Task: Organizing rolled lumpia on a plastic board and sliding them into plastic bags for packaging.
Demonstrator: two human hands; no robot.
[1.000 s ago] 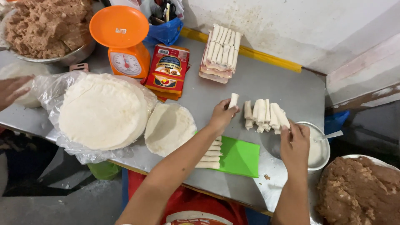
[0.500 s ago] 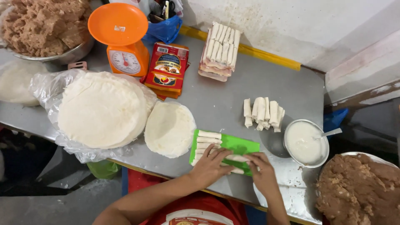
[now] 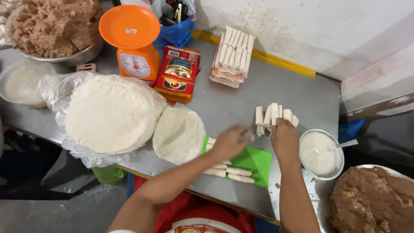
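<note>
My right hand (image 3: 284,140) reaches to the near edge of a small pile of white spring rolls (image 3: 269,113) on the metal table (image 3: 228,101), its fingers curled down on a roll there. My left hand (image 3: 230,140) hovers blurred over the green cutting board (image 3: 255,159), fingers apart and holding nothing. Three finished rolls (image 3: 233,173) lie on the board's near side, and more are partly hidden under my left hand. A round stack of wrappers (image 3: 179,133) lies just left of the board.
A steel bowl of white paste (image 3: 321,153) with a spoon stands right of my right hand, and a bowl of brown filling (image 3: 375,200) sits at the near right. Behind are a large wrapper stack on plastic (image 3: 110,114), an orange scale (image 3: 131,43), red packets (image 3: 177,73) and stacked rolls (image 3: 233,54).
Both hands left the roll they were pressing on the green board. My right hand moved up to the pile of rolls; my left hand lifted above the board.
</note>
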